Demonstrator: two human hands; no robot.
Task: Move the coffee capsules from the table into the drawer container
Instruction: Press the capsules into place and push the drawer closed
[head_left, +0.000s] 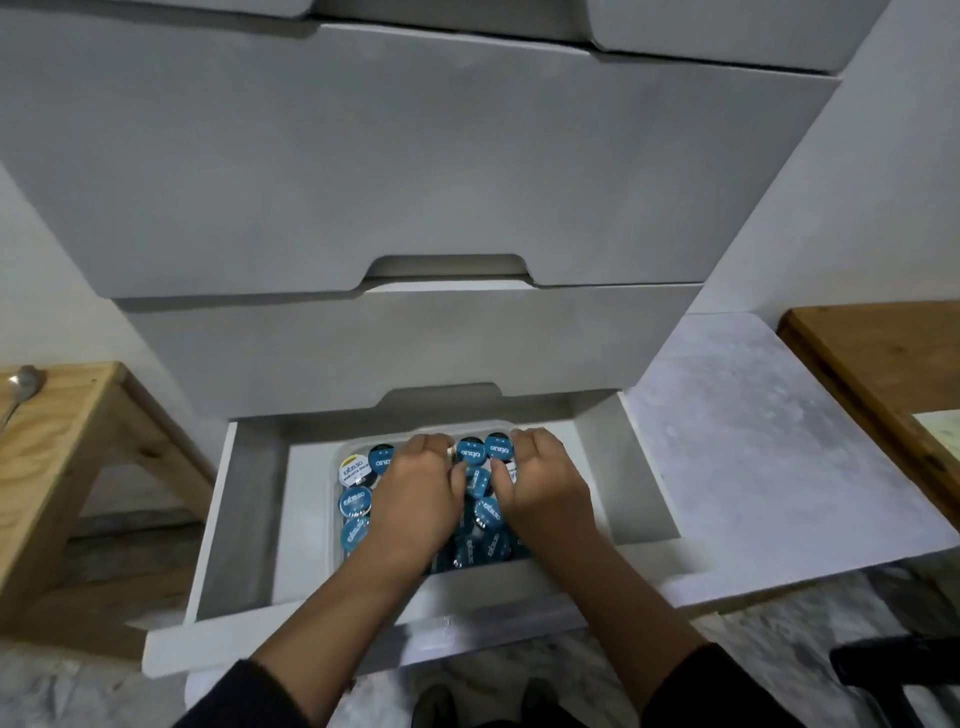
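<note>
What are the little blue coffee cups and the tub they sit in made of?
The coffee capsules seem to have shiny foil lids, since the printed blue tops glint. The container looks like pale, see-through plastic with a thin rounded rim. The drawer looks like matte white painted board.

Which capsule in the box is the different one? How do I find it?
Look in the open bottom drawer, inside the clear container of coffee capsules. At its far left corner, beside the left hand, sits the white-lidded capsule; its neighbours have blue lids.
</note>
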